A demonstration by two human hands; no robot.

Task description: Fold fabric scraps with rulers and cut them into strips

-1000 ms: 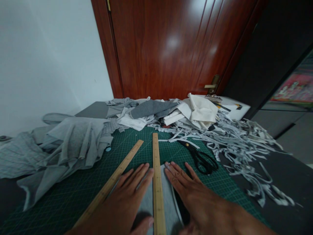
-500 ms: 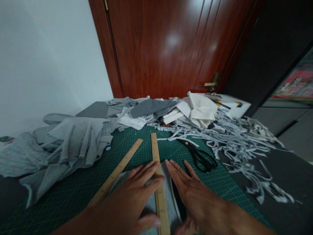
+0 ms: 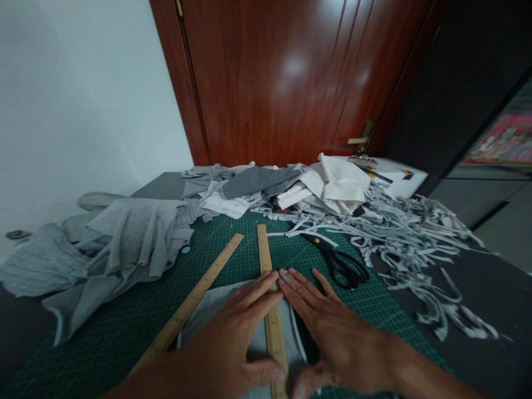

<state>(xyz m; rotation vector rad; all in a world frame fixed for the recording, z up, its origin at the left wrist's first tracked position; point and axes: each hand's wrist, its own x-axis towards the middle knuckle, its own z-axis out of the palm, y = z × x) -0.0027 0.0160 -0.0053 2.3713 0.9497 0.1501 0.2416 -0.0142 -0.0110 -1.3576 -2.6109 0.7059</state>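
Note:
A wooden ruler (image 3: 263,249) lies lengthwise over a piece of grey fabric (image 3: 211,310) on the green cutting mat (image 3: 224,266). My left hand (image 3: 236,332) rests flat across the ruler, its fingertips at the ruler's right side and its thumb lower down on it. Beside it, my right hand (image 3: 320,321) presses down along the fabric's right edge with fingers stretched out, the fingertips of both hands nearly meeting. Slanting along the fabric's left side is a second wooden ruler (image 3: 199,291). Black-handled scissors (image 3: 338,263) lie beyond my right hand.
Grey garments (image 3: 133,238) are heaped on the left. Cut fabric strips (image 3: 415,244) spread over the right side. Folded cloth (image 3: 344,183) and a white box (image 3: 405,177) sit at the back, before a brown door (image 3: 274,83). A small blue disc (image 3: 185,250) lies near the garments.
My left hand's fingers have slid right across the ruler towards my right hand, uncovering more fabric on the left. The ruler and my right hand have barely moved.

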